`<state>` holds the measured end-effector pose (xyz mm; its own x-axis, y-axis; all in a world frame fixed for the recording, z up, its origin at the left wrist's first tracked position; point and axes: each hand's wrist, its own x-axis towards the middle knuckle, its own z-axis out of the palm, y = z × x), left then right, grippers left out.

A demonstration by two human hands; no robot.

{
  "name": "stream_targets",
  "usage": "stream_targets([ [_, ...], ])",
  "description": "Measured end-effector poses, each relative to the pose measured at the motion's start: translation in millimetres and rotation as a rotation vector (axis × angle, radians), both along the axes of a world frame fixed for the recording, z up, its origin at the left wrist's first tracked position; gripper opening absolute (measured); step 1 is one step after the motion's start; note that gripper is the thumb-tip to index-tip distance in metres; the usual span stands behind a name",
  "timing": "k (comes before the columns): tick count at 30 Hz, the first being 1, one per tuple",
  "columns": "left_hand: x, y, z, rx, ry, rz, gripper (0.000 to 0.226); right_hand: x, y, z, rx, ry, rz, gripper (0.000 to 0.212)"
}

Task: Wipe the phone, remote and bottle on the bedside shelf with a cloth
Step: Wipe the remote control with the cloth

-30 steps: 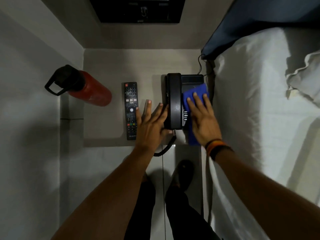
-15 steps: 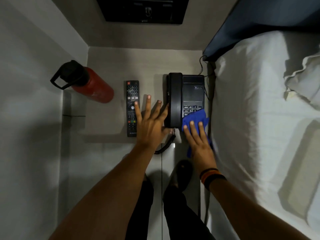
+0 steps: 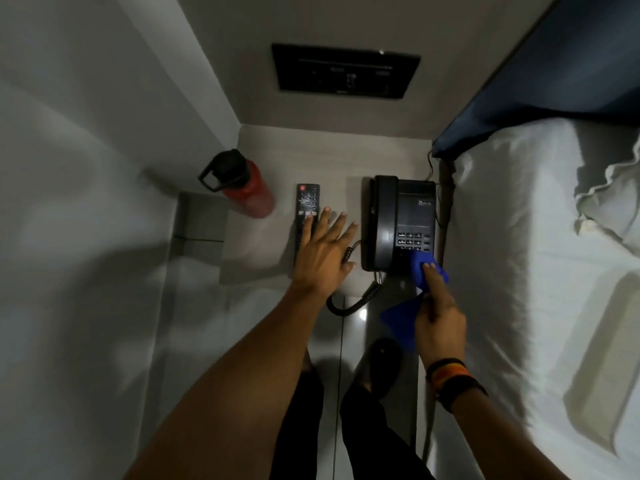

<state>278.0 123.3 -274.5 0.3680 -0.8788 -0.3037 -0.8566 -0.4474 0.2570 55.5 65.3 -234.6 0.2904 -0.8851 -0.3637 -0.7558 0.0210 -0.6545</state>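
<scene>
The phone (image 3: 398, 221) is being wiped: the blue cloth (image 3: 420, 268) is gripped by the right hand (image 3: 438, 317) at its near corner. Left of it, the left hand (image 3: 320, 252) is spread flat, overlapping the remote (image 3: 306, 206); the bottle (image 3: 242, 185) lies farther left. The remote probably comes next.

Dim bedside corner, seen from above.
Pale walls (image 3: 86, 168) left and far; white-sheeted bed (image 3: 519, 271) right; dark wall panel (image 3: 346, 71) far; glossy floor (image 3: 242, 341) near.

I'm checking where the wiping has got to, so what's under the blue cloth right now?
The blue cloth, pinched in the right hand, covers the near right corner of the phone. Keypad rows above it show; whatever lies beneath is hidden. Its loose tail hangs off the shelf edge.
</scene>
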Motion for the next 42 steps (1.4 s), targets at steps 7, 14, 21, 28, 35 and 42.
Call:
stream_targets([
  [7, 28, 101, -37, -0.040, 0.247, 0.343, 0.136, 132, -15, 13, -0.080, -0.120, 0.360, 0.075],
  [14, 39, 88, -76, -0.062, 0.232, 0.253, 0.128, 239, -45, -65, -0.050, 0.182, 0.807, 0.082],
  [21, 38, 78, -76, 0.066, 0.116, 0.237, 0.113, 224, 12, -68, -0.177, 0.320, 0.750, 0.075],
  [28, 36, 85, -76, 0.053, 0.144, 0.236, 0.123, 234, -26, -21, -0.041, 0.367, 0.685, 0.043],
  [35, 36, 90, -82, -0.041, 0.169, 0.253, 0.123, 256, -50, -38, -0.176, 0.353, 0.793, 0.071],
  [42, 42, 85, -79, 0.054, 0.149, 0.218, 0.116, 235, -10, -65, -0.310, 0.484, 0.900, 0.076],
])
